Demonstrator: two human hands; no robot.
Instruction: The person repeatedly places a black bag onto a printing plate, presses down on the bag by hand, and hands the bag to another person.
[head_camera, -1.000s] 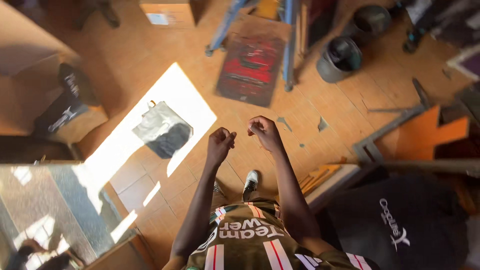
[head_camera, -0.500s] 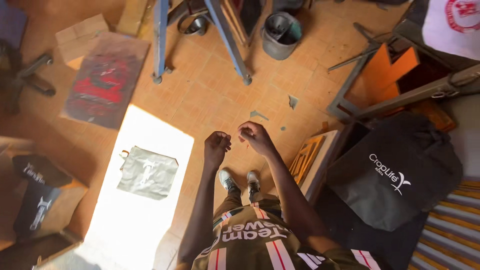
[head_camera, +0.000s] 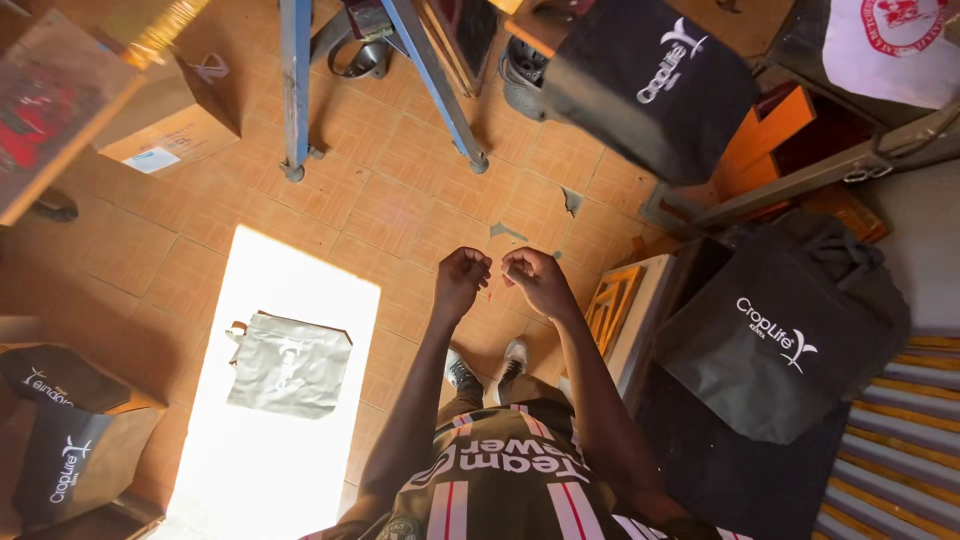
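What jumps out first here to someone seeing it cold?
The bright sunlit patch on the tiled floor, low left, with a flat grey bag lying in it. At centre, the left hand and right hand are raised close together, fingers pinched. Black printed bags crowd the right side and top.

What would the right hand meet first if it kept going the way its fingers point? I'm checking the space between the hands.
The right hand points its fingers toward the left hand, close beside it at about the same height. It would likely meet that hand's fingertips first, though depth is unclear.
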